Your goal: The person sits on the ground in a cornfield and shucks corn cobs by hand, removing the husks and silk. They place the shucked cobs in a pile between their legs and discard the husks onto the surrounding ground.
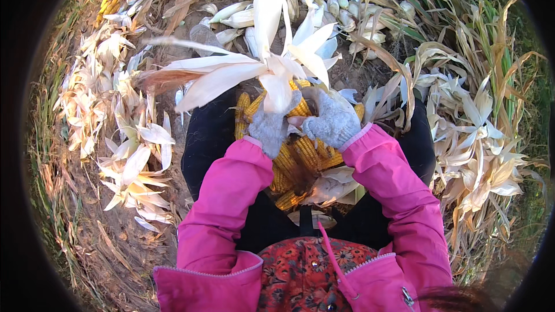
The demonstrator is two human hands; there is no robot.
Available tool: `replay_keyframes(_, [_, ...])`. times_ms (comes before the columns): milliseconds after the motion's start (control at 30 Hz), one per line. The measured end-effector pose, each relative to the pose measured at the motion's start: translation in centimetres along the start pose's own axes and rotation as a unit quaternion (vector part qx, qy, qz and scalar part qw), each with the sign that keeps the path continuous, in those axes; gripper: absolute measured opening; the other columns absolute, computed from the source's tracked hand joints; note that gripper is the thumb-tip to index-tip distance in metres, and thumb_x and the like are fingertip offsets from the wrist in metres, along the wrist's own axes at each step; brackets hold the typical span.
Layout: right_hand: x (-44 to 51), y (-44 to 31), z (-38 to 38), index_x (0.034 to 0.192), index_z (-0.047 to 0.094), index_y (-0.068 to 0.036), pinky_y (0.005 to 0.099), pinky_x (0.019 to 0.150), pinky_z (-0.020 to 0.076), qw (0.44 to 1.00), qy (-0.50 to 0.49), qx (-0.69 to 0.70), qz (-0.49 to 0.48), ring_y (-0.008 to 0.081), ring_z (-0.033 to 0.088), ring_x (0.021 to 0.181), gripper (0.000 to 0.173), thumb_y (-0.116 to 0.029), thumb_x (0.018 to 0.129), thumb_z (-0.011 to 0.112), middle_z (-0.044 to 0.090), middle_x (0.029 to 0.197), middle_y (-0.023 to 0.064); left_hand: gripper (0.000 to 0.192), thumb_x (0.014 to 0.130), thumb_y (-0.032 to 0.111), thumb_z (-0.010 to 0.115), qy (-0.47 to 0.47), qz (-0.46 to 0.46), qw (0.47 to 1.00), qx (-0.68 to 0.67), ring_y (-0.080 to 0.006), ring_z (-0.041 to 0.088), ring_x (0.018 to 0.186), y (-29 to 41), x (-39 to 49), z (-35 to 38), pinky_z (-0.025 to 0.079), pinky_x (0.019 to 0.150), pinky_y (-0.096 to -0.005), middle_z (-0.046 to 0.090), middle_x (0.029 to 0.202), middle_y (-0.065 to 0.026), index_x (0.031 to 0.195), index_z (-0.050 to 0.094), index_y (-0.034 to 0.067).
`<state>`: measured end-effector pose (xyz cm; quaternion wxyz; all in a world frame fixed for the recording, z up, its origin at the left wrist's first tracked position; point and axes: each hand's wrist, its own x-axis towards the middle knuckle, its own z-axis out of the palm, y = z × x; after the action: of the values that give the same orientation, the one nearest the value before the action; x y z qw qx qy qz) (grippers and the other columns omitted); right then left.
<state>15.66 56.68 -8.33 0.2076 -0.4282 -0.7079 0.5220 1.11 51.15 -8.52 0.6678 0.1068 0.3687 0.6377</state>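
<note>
My left hand point(269, 126), in a grey knitted glove, is closed on a spread of pale corn husk point(277, 73) whose leaves fan up and outward. Close beside it, my right hand point(327, 117) wears a matching glove, with its bare thumb pointing left; husk hides what its fingers touch. Part of a yellow corn ear point(302, 107) shows between the hands. Below them, husked yellow ears point(305, 151) lie heaped between my legs. A loose piece of husk point(334, 185) rests against the near side of that heap.
Ears in pale husks point(347, 13) lie on the soil ahead. Stripped husks are piled at left point(134, 164) and right point(481, 151). More yellow ears point(115, 1) sit at far left. Dry corn stalks and leaves point(485, 47) border the right side.
</note>
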Motion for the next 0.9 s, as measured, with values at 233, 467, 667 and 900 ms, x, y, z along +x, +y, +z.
replay_keyframes(233, [-3.2,-2.5,0.7,0.128,0.053,-0.002,0.0446,0.092,0.0493,0.975,-0.174,-0.105,0.089,0.0369,0.064,0.108,0.077,-0.044,0.069,0.079,0.067,0.113,0.0218,0.060,0.079,0.005,0.074,0.015,0.114,0.988,0.107,-0.0277,0.062,0.109,3.5,0.7,-1.4,0.052,0.093,-0.0388,0.061,0.123,-0.0154,0.133,0.051,-0.003])
replay_keyframes(467, [-2.7,-4.6,-1.0,0.123,0.060,-0.014,0.0421,0.087,0.0514,0.960,-0.202,-0.183,0.064,0.0338,0.066,0.100,0.063,-0.034,0.065,0.075,0.070,0.105,0.0169,0.053,0.085,0.017,0.069,-0.005,0.051,0.999,0.012,-0.0333,0.060,0.114,4.6,0.5,-2.4,0.048,0.101,-0.0469,0.059,0.125,-0.0201,0.130,0.052,-0.005])
replay_keyframes(667, [-2.7,-3.8,-2.2,0.121,0.061,-0.012,0.0433,0.081,0.0532,0.957,-0.229,-0.177,0.025,0.0348,0.068,0.093,0.061,-0.030,0.064,0.075,0.071,0.096,0.0166,0.045,0.089,0.023,0.066,-0.063,0.059,0.996,0.033,-0.0324,0.063,0.108,5.7,0.4,-1.5,0.050,0.097,-0.0442,0.066,0.115,-0.0191,0.124,0.059,-0.004])
replay_keyframes(900, [-2.2,-2.0,0.0,0.133,0.052,-0.008,0.0404,0.090,0.0512,0.981,-0.134,-0.129,0.051,0.0338,0.065,0.104,0.078,-0.025,0.062,0.079,0.067,0.112,0.0182,0.041,0.086,0.016,0.062,0.034,0.367,0.672,0.643,-0.0378,0.064,0.109,6.9,0.1,-1.6,0.051,0.093,-0.0394,0.067,0.114,-0.0203,0.126,0.063,0.005])
